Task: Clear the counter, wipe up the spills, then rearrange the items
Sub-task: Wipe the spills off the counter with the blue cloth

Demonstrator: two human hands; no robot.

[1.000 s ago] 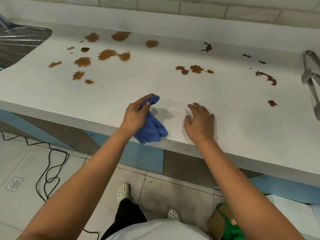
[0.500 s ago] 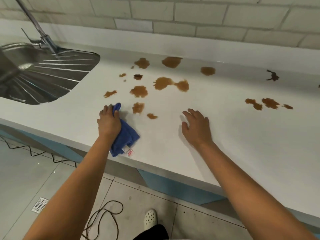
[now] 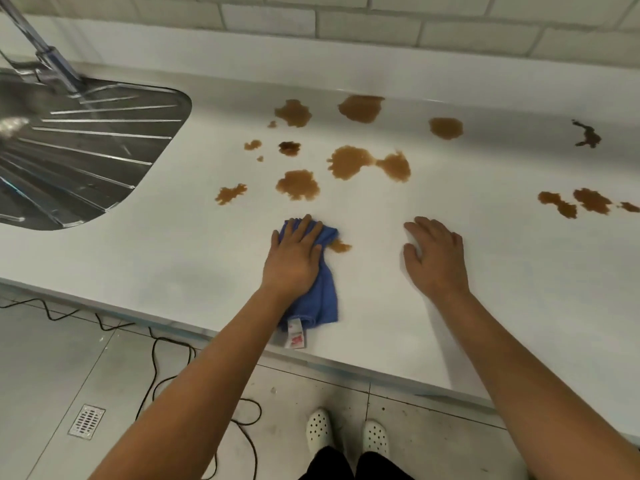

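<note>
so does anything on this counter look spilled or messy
Yes. Brown spills dot the white counter between the sink and the right edge, with a darker splatter near the wall. The left hand presses a blue cloth beside the nearest spot; the right hand rests flat.

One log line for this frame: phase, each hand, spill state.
phase: wiping | left hand: presses blue microfibre cloth flat on white counter | right hand: flat on counter | brown spills: mostly unwiped

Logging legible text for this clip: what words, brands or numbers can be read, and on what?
Care tag on the blue cloth: red printing, too blurred to read.
No other text, number or sign shows on the counter, sink or wall tiles.
</note>
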